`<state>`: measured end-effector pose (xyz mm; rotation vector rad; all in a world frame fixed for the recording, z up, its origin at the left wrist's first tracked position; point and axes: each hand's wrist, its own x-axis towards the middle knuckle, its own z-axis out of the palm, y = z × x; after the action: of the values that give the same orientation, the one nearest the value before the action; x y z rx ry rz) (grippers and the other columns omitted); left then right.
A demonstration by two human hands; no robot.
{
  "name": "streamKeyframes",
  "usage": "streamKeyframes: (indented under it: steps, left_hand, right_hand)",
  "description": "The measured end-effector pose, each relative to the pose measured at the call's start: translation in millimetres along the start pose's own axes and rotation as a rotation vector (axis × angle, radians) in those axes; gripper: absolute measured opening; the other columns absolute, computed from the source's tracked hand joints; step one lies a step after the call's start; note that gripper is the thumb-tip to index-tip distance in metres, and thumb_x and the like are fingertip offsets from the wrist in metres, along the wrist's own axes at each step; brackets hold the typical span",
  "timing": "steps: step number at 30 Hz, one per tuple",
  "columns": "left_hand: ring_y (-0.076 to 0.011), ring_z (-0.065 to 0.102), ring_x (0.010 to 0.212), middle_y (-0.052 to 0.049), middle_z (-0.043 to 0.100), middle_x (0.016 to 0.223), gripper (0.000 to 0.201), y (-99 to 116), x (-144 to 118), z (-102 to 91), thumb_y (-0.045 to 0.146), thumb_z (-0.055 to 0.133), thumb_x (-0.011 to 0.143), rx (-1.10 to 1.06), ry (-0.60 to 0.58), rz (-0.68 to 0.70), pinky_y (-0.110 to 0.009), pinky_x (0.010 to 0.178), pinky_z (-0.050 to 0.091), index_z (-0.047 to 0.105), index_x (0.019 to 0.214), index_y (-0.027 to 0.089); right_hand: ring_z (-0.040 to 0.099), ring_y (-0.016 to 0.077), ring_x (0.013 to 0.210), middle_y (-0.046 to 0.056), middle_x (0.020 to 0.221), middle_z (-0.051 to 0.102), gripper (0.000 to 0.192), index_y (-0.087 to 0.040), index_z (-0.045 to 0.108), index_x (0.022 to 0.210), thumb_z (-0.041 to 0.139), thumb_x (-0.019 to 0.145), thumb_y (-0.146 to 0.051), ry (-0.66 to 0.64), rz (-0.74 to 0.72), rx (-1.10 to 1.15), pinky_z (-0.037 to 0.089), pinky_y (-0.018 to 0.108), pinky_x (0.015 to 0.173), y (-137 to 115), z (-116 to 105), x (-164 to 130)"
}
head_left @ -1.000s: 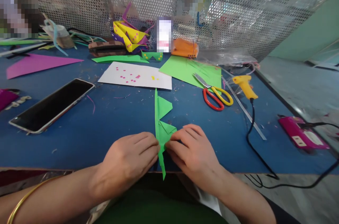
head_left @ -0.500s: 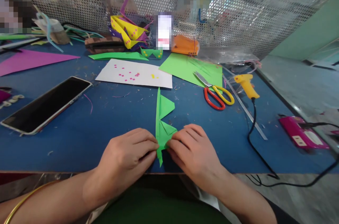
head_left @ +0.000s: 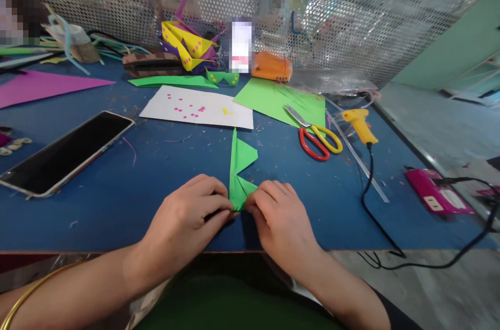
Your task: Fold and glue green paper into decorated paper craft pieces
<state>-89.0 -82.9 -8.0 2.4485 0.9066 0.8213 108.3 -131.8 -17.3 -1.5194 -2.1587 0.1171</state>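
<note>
At near edge of the blue table (head_left: 117, 200), your left hand (head_left: 183, 226) & right hand (head_left: 281, 226) sit close together, fingertips pinching near end of the green folded paper (head_left: 240, 163). Far right: scissors (head_left: 316, 137), glue gun (head_left: 359, 124).

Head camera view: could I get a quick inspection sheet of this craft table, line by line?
Surface: blue table top, flecked with paper scraps.
Job's things: folded green paper strip, pinched at its near end.
Clutter: black phone, white sheet with pink dots, flat green sheet, red-and-yellow scissors, yellow glue gun, purple paper triangle.
Hands: left hand and right hand both grip the strip with their fingertips.
Cables: black cord runs from the glue gun over the table edge.
Surroundings: perforated metal screen behind.
</note>
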Motion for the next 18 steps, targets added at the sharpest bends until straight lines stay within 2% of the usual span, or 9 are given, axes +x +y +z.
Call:
streamKeyframes:
  steps: [4,9,15,18]
  left_hand:
    - [-0.0161,0.061,0.079,-0.001,0.066,0.079,0.024,-2.4,9.7,-1.7,0.023,0.062,0.093,-0.02,-0.051,-0.057,-0.027,0.067,0.049,0.065,0.069,0.019]
    - [-0.0164,0.059,0.073,0.001,0.063,0.07,0.026,-5.2,20.6,-4.4,0.023,0.069,0.085,0.073,-0.169,-0.134,-0.026,0.061,0.047,0.057,0.062,0.02]
    - [-0.0176,0.059,0.08,0.0,0.064,0.076,0.021,-2.4,21.4,-6.6,0.025,0.065,0.087,0.08,-0.234,-0.207,-0.028,0.069,0.045,0.06,0.067,0.02]
    - [-0.0188,0.058,0.083,-0.001,0.064,0.082,0.018,1.2,17.5,-4.2,0.025,0.06,0.09,0.097,-0.213,-0.213,-0.029,0.07,0.042,0.059,0.073,0.02]
  right_hand:
    - [0.052,0.0181,0.076,0.004,0.082,0.06,0.017,-0.018,0.06,0.08,0.05,0.093,-0.01,0.015,0.065,0.026,0.033,0.034,0.067,-3.9,1.1,-0.6]
    - [0.052,0.0183,0.077,0.003,0.081,0.059,0.014,-0.018,0.059,0.08,0.054,0.091,-0.01,0.038,0.11,0.084,0.034,0.033,0.068,-5.0,2.7,-2.4]
    - [0.053,0.0187,0.08,0.002,0.083,0.059,0.012,-0.019,0.06,0.082,0.057,0.091,-0.012,0.031,0.154,0.149,0.034,0.033,0.07,-4.8,3.1,-5.0]
    - [0.052,0.0196,0.08,0.003,0.083,0.059,0.011,-0.018,0.059,0.082,0.056,0.092,-0.013,0.021,0.169,0.127,0.033,0.034,0.07,-5.7,3.1,-4.9]
